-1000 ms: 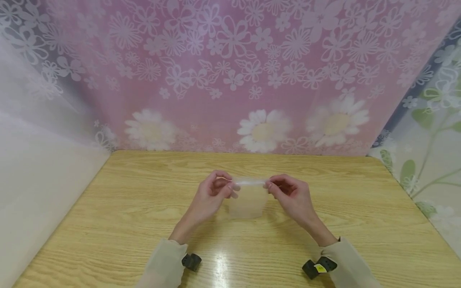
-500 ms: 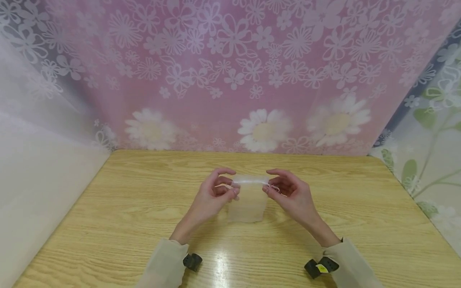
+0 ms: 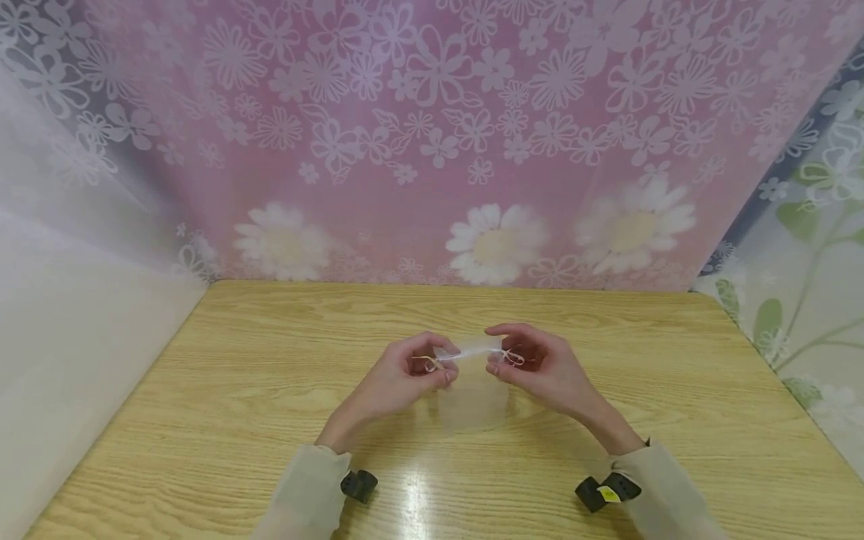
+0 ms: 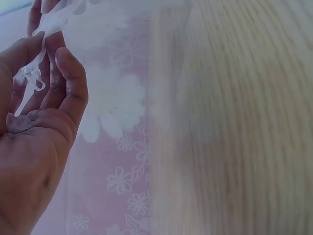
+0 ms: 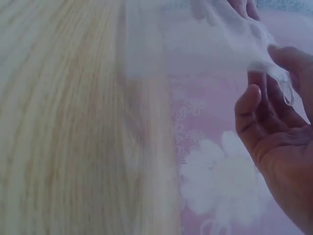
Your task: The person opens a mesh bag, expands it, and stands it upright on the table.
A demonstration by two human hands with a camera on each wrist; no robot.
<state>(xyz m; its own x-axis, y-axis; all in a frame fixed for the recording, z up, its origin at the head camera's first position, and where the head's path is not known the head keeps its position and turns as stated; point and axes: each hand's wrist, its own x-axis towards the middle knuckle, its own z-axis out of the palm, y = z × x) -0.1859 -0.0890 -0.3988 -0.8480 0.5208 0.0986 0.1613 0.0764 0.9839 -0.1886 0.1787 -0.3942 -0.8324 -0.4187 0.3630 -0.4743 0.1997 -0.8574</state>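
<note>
The left hand (image 3: 405,371) pinches 1 top corner of a sheer pouch (image 3: 472,401), which hangs between the 2 hands (its white cord (image 3: 466,355) loops out at both ends) over the wooden table (image 3: 223,390). The right hand (image 3: 550,371) pinches the opposite top corner.

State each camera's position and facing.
Head: worn there, facing forward and down at the sheer white drawstring pouch; left hand, right hand, beige sleeves show.
Left wrist: on that wrist, facing the pouch and pink floral curtain; mainly left hand shows.
Right wrist: on that wrist, facing the same; mainly right hand shows.
Both wrist views share pouch, curtain and yellow wood-grain table.
</note>
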